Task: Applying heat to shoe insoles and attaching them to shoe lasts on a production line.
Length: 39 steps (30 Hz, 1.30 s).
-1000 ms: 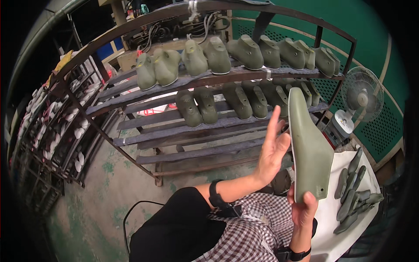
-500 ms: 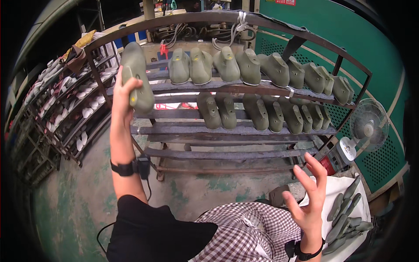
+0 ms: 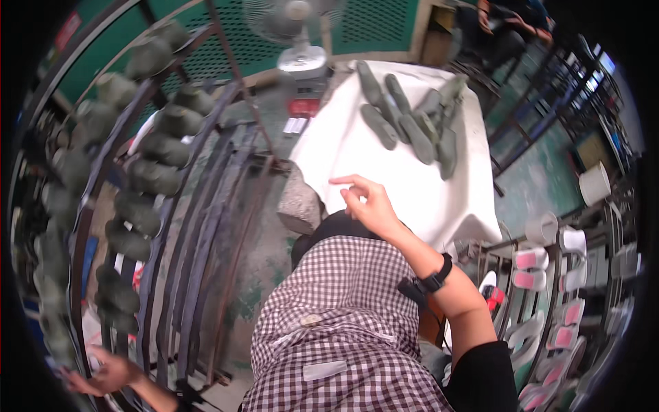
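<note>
My left hand [image 3: 106, 373] is at the lower left, beside the near end of the rack. It is somewhat blurred, but its fingers look apart and nothing shows in them. Along the rack's bars [image 3: 154, 275] stand several dull green shoe lasts [image 3: 139, 211], smeared by motion. My right hand [image 3: 371, 206] hovers in front of my checked apron, over the near edge of a white cloth [image 3: 329, 154]. Its index finger is stretched out and the others are loosely bent, holding nothing. More green shoe lasts [image 3: 417, 139] lie in a loose pile on the cloth, beyond that hand.
A fan [image 3: 296, 51] stands beyond the rack's far end. A rough stone-like block [image 3: 300, 202] sits by the cloth's left edge. On the right, a rack holds white and pink shoe parts [image 3: 530, 280]. Another person [image 3: 511, 31] is at the far right.
My view has swung right, from facing the rack to the white cloth. My left hand held a shoe last before and now holds none. My right hand is now over the cloth's edge.
</note>
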### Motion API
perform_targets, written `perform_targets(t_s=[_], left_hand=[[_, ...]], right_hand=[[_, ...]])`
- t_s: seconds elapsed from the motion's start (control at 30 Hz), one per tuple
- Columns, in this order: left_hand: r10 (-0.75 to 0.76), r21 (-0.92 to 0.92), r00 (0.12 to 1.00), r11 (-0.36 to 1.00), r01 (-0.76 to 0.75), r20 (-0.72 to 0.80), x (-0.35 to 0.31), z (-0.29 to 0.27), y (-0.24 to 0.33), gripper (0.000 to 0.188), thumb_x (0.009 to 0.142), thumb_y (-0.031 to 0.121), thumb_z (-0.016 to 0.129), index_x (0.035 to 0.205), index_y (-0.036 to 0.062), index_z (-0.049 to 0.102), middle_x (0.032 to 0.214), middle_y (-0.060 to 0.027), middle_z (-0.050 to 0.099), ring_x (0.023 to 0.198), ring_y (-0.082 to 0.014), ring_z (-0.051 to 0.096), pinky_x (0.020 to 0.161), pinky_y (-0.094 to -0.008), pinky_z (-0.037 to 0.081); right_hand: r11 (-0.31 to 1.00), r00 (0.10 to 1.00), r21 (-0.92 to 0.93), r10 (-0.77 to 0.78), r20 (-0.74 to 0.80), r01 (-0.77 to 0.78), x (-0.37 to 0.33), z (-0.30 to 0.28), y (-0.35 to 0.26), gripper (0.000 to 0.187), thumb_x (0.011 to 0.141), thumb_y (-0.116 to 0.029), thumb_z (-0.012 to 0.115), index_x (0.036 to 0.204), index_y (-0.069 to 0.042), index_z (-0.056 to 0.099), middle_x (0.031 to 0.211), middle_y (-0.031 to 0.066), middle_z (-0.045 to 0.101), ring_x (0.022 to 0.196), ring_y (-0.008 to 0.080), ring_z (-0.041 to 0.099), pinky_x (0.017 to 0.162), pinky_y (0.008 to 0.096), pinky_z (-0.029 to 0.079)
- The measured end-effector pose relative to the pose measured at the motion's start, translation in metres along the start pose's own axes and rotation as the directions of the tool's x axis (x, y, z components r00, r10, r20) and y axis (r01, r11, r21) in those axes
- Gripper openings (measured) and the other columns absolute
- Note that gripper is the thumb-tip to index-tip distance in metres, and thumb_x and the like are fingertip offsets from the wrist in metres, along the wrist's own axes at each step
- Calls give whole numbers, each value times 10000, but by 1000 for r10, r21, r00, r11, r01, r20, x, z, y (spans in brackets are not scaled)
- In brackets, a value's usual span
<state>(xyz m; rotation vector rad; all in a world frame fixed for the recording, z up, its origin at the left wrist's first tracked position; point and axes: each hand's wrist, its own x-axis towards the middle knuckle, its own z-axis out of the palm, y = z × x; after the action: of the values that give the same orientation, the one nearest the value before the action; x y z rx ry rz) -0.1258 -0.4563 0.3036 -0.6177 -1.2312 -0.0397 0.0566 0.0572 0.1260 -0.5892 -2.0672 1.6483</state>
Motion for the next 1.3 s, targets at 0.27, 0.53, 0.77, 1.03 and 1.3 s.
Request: perform_targets(t_s=[0.27, 0.53, 0.77, 1.03, 1.3], left_hand=[[751, -642, 322, 172, 747, 577, -50, 59, 501, 711, 832, 341, 707, 1465, 149, 445, 1555, -221, 304, 1488, -488, 79, 1136, -686, -21], [878, -567, 87, 225, 792, 471, -74, 88, 591, 774, 797, 310, 734, 1487, 153, 422, 1513, -229, 349, 1470, -480, 172, 1134, -706, 82], [885, -505, 56, 210, 837, 462, -76, 96, 602, 763, 794, 286, 747, 1473, 129, 436, 1494, -226, 383, 1475, -467, 185, 1150, -676, 108], [626, 379, 95, -578, 722, 774, -68, 133, 610, 793, 1008, 393, 526, 1567, 18, 106, 1605, -195, 232, 1482, -318, 236, 1209, -455, 175], [960, 935, 51, -281, 215, 277, -49, 71, 552, 622, 908, 336, 595, 1379, -44, 451, 1295, -199, 575, 1196, -323, 569, 1000, -462, 494]], right_hand=[[745, 786, -356, 351, -509, -564, 104, -162, 273, 649, 847, -340, 709, 1390, -62, 488, 1269, 220, 575, 1150, 377, 598, 972, 451, 487], [671, 733, -427, 263, -627, -606, 253, -208, 375, 748, 803, -390, 769, 1398, -46, 475, 1319, 217, 535, 1193, 391, 563, 995, 443, 470], [802, 733, 36, 562, -384, -596, 266, -223, 364, 848, 768, -500, 794, 1396, -30, 473, 1258, 164, 618, 1154, 311, 619, 970, 415, 507], [162, 925, 911, 99, 367, -379, 13, -144, 187, 838, 919, -613, 569, 1478, -16, 386, 1360, 216, 559, 1161, 381, 614, 932, 543, 541], [925, 723, -243, 47, -690, -292, -133, -187, 84, 622, 929, -338, 677, 1397, 16, 471, 1317, 246, 546, 1246, 359, 525, 1059, 422, 409]])
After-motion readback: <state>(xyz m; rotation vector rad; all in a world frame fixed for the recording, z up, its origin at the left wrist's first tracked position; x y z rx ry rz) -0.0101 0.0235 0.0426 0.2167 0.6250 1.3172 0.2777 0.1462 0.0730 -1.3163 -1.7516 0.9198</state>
